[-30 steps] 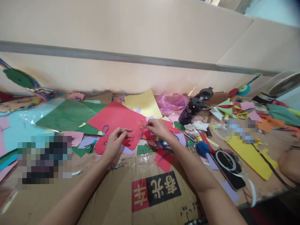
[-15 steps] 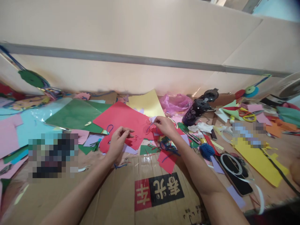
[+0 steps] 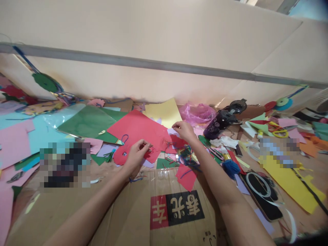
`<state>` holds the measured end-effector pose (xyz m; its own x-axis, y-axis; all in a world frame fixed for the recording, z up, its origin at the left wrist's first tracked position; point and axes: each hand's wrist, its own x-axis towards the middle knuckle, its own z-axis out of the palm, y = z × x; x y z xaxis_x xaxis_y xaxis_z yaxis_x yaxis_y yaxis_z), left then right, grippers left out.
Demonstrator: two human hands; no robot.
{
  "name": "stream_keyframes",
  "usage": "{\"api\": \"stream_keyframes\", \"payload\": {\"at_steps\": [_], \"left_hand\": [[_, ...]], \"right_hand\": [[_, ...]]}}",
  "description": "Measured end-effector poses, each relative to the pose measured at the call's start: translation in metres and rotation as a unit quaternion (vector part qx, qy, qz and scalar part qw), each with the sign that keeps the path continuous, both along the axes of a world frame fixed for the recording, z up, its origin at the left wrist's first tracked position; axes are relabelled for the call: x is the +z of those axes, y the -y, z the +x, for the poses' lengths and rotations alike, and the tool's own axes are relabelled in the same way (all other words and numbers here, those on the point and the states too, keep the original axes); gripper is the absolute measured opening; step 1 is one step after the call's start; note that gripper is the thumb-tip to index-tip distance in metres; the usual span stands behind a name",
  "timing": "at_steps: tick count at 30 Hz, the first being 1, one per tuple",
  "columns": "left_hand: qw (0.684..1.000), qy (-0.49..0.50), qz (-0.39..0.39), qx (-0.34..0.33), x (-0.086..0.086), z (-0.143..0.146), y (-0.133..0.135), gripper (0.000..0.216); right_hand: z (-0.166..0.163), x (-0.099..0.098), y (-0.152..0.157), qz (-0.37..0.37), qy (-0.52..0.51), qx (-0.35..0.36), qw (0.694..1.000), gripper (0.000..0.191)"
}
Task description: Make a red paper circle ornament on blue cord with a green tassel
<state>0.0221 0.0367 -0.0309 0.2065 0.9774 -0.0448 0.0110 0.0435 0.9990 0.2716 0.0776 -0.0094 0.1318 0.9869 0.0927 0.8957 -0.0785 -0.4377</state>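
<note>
The left hand (image 3: 135,155) has its fingers (image 3: 145,146) pinched together on a thin thread or small scrap, too small to identify, above a red paper cut-out (image 3: 120,156) lying on the surface (image 3: 77,205). The right hand (image 3: 185,130) rests farther back with its fingers curled down onto small red paper pieces (image 3: 176,140); whether it grips anything cannot be told. Both hands work at the near edge of a large red sheet (image 3: 138,128), which overlaps a green sheet (image 3: 87,121) on the left and a yellow sheet (image 3: 164,111) behind. Obstructions near the right hand: a tangle of blue and red thread (image 3: 187,155), a loose red square (image 3: 187,172), a ball of blue yarn (image 3: 230,167) and a dark bottle lying on its side (image 3: 221,119) beside a pink plastic bag (image 3: 197,112). Farther right lie a roll of white tape on a dark phone (image 3: 261,182) and yellow-handled scissors (image 3: 278,131). A flattened printed cardboard box (image 3: 176,210) covers the surface between the forearms.
</note>
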Motion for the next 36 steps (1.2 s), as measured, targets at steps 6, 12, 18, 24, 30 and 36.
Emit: {"api": "stream_keyframes", "payload": {"at_steps": [6,12,18,24,30,36], "left_hand": [[1.000,0.002,-0.001,-0.008,-0.003,0.001,0.002,0.030],[1.000,0.005,-0.014,-0.016,-0.005,0.001,0.002,0.034],[1.000,0.009,0.002,-0.020,-0.006,0.001,0.002,0.030],[0.999,0.011,-0.012,-0.029,-0.007,0.005,0.006,0.030],[0.999,0.003,0.000,-0.047,-0.009,0.001,0.001,0.035],[0.998,-0.001,-0.007,-0.058,-0.005,-0.006,-0.006,0.039]], "right_hand": [[-0.013,-0.014,-0.035,-0.022,0.030,-0.021,0.999,0.020],[-0.013,-0.027,-0.044,-0.017,-0.016,-0.024,0.999,0.014],[0.000,-0.024,-0.045,-0.010,-0.076,-0.006,0.997,0.019],[-0.003,-0.024,-0.038,-0.011,-0.060,-0.010,0.998,0.016],[-0.013,-0.035,-0.040,-0.012,-0.025,-0.028,0.999,0.013],[-0.005,-0.039,-0.043,-0.005,-0.050,-0.024,0.998,0.019]]}}
